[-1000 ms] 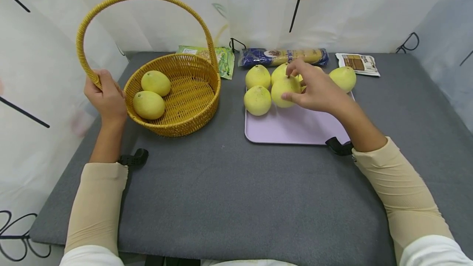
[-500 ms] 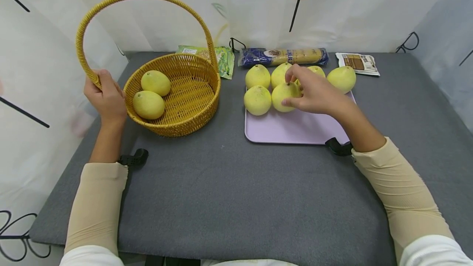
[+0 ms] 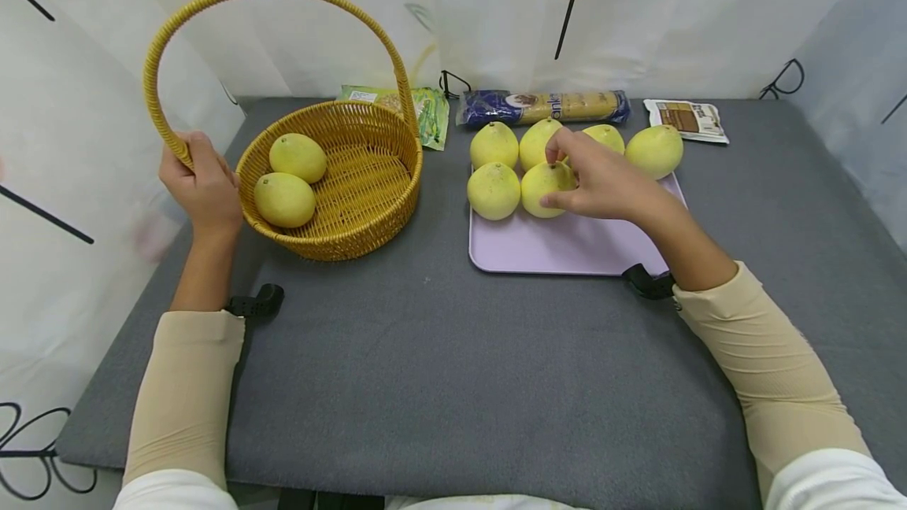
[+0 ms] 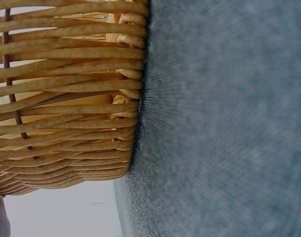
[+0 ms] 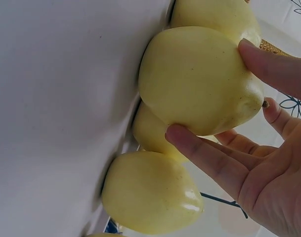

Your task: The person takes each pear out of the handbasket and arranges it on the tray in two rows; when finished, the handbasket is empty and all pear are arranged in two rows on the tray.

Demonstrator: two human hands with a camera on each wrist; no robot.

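Note:
In the head view my left hand grips the handle of a yellow wicker basket low on its left side; two yellow pears lie inside. The left wrist view looks at the woven basket wall close up. Over on the lilac tray, my right hand holds a pear between thumb and fingertips, and that pear rests on the tray, stem up. Several other pears stand around it, including one front left and one back right.
Behind the tray lies a blue and yellow noodle packet. A green packet is behind the basket, and a small white and brown sachet lies at the back right. Grey cloth covers the table; a white curtain hangs behind.
My right hand has lowered the pear onto the tray's front row, beside the front-left pear, and its fingers remain around it. The left hand and basket stay put.

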